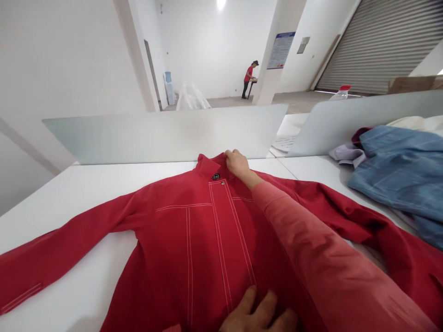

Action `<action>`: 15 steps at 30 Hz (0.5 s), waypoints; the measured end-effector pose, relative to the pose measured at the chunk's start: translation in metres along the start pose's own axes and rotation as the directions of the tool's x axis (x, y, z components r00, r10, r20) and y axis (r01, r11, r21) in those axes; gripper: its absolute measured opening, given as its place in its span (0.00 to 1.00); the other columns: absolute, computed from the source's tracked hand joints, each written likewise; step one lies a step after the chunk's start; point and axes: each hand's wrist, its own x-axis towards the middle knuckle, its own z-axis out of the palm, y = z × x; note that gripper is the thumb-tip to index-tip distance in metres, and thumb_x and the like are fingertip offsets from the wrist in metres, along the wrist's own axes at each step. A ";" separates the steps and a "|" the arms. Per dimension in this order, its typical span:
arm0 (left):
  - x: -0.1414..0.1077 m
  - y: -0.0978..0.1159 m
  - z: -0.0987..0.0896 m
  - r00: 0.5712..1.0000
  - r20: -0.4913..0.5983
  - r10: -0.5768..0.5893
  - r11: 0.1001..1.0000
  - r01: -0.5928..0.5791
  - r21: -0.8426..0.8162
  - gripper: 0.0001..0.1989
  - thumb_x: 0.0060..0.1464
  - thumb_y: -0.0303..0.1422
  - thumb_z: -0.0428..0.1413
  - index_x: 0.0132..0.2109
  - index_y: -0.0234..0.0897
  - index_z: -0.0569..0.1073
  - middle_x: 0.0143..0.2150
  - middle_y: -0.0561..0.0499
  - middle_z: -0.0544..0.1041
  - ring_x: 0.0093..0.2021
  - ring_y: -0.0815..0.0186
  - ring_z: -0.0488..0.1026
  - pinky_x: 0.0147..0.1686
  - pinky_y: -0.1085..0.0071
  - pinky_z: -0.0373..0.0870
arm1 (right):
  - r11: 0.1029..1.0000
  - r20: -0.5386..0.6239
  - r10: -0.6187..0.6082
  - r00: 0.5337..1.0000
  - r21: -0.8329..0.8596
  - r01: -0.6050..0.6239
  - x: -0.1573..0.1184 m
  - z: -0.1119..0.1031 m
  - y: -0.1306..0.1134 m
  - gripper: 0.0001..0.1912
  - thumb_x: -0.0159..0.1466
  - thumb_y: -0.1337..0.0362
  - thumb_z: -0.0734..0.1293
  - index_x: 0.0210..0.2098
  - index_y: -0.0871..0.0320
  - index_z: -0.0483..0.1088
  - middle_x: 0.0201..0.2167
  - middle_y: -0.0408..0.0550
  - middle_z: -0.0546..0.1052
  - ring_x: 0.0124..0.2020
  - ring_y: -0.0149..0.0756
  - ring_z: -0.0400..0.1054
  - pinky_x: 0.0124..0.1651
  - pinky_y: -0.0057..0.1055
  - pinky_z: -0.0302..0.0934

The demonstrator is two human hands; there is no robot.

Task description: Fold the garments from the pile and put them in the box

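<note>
A red jacket (173,230) with white stitching lies front up and spread out on a white table (31,203). Its collar (208,167) points to the far side, with a dark label inside the neck and one snap button below. My right hand (238,162) reaches across the jacket and pinches the right side of the collar between closed fingers. Low in the view, my left hand (259,316) rests on the jacket front by the placket, fingers apart and slightly bent; part of it is cut off by the frame edge.
Frosted partitions (166,136) stand along the table's far edge. A pile of blue denim clothes (398,166) lies at right, beside a pale folded cloth (348,154). Beyond are a red-capped bottle (342,92), a water dispenser (169,87) and a person (248,78) at a small table.
</note>
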 end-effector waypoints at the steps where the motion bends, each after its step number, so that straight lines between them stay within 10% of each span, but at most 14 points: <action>1: 0.000 0.000 0.000 1.000 0.019 0.008 1.000 -0.007 -0.005 0.12 0.59 0.37 0.42 0.44 0.48 0.69 0.53 0.61 0.66 0.48 0.61 0.66 0.42 0.62 0.66 | 0.999 0.011 -0.017 1.000 -0.036 0.018 -0.002 -0.002 -0.001 0.18 0.60 0.70 0.51 0.47 0.58 0.62 0.44 0.56 0.66 0.40 0.40 0.64 0.38 0.31 0.56; 9: 0.001 -0.003 0.002 0.997 -0.068 0.026 1.000 -0.026 -0.002 0.13 0.59 0.36 0.42 0.41 0.48 0.71 0.52 0.61 0.67 0.47 0.61 0.66 0.41 0.63 0.66 | 0.967 0.121 -0.080 0.989 -0.231 0.107 0.002 -0.023 -0.012 0.14 0.58 0.72 0.57 0.43 0.61 0.65 0.41 0.59 0.65 0.41 0.45 0.63 0.38 0.34 0.57; 15: -0.002 0.001 0.012 1.000 0.011 0.003 1.000 -0.003 -0.023 0.11 0.58 0.36 0.44 0.41 0.46 0.70 0.51 0.61 0.68 0.46 0.62 0.67 0.41 0.63 0.66 | 0.971 0.082 -0.114 0.990 -0.201 0.129 -0.018 0.010 -0.030 0.16 0.62 0.67 0.52 0.46 0.62 0.62 0.43 0.59 0.63 0.38 0.42 0.65 0.35 0.32 0.57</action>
